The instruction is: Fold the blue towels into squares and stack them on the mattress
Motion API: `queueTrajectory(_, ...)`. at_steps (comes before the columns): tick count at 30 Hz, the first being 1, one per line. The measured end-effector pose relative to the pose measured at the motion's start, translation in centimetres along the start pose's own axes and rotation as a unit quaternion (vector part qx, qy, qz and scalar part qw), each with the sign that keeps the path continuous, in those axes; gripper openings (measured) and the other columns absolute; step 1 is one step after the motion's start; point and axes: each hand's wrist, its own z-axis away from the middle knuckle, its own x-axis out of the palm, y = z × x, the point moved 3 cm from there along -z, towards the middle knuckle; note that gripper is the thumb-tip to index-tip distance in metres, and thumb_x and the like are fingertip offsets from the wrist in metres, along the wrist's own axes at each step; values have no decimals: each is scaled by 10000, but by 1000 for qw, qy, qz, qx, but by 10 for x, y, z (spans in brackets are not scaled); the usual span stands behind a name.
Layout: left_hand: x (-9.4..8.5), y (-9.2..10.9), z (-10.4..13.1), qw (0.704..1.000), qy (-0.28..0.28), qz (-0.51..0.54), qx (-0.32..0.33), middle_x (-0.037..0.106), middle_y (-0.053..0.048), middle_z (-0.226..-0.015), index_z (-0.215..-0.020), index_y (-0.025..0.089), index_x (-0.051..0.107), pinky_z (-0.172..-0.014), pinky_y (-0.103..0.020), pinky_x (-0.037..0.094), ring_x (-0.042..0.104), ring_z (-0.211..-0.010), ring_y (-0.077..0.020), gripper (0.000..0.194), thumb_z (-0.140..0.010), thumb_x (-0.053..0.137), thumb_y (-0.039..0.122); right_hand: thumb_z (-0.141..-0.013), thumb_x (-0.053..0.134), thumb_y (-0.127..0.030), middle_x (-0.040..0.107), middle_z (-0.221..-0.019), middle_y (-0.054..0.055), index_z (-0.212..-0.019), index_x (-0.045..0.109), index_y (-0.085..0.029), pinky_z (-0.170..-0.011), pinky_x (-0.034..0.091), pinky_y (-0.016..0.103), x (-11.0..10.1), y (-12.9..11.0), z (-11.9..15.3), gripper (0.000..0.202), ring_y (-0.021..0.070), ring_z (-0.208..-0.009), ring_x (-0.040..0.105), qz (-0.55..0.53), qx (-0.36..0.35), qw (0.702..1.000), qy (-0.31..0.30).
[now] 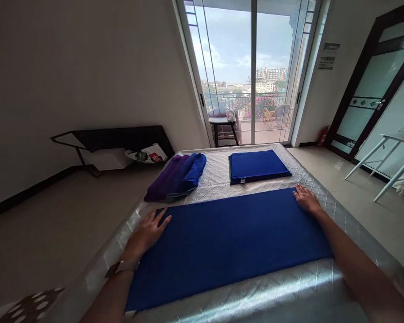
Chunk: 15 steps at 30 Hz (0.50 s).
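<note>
A blue cloth [232, 242], folded into a long flat rectangle, lies across the bed [218, 168] in front of me. My left hand [150, 231] rests on its far left corner with the fingers spread. At the opposite end, my right hand [305, 197] touches the far right corner, fingers stretched out. Beyond the long cloth, to the right, sits a neatly folded blue cloth [259, 166] with a small white tag on its near edge. Purple and blue cloths [177, 177] lie loosely bunched to the left of it.
Past the bed's far end are a black stool [222, 121] and a sliding glass door [254, 72] to a balcony. A black rack [124, 139] stands along the left wall. On the right are a white-legged table [390, 152] and a dark-framed door [373, 80].
</note>
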Motion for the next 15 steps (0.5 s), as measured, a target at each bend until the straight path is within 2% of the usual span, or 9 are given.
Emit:
queueTrajectory(5,-4,-2,-2,1000,-4,-23,6,561,-149,-1432,-1442,133,499,-1119,-455,376,424,-1401,-312,674,-913,244,464,-1003,222,-429,308,-1613,74,-1541,341,-169,-1204,204,443,-14,0,-1,610,233,-1478,277,-59,1,998,-4)
queueTrajectory(8,-10,3,-2,999,-1,-35,11,582,-142,-1409,-1431,143,515,-1101,-421,400,458,-1376,-295,672,-905,260,475,-994,276,-394,432,-1550,56,-1463,487,-223,-1158,296,463,-25,7,-6,542,254,-1424,374,-103,-4,995,-10)
queueTrajectory(12,-22,13,1,999,5,-49,16,627,-118,-1357,-1398,185,554,-1061,-408,437,517,-1323,-278,622,-913,274,456,-989,331,-369,540,-1467,32,-1338,619,-297,-1082,386,470,-32,15,-10,458,270,-1339,469,-136,5,990,25)
queueTrajectory(15,-36,19,6,998,1,-62,24,642,-130,-1334,-1387,163,554,-1041,-416,446,542,-1292,-282,592,-914,293,403,-983,377,-360,628,-1365,43,-1254,680,-288,-1034,430,421,-29,18,-13,413,257,-1276,524,-160,9,986,51)
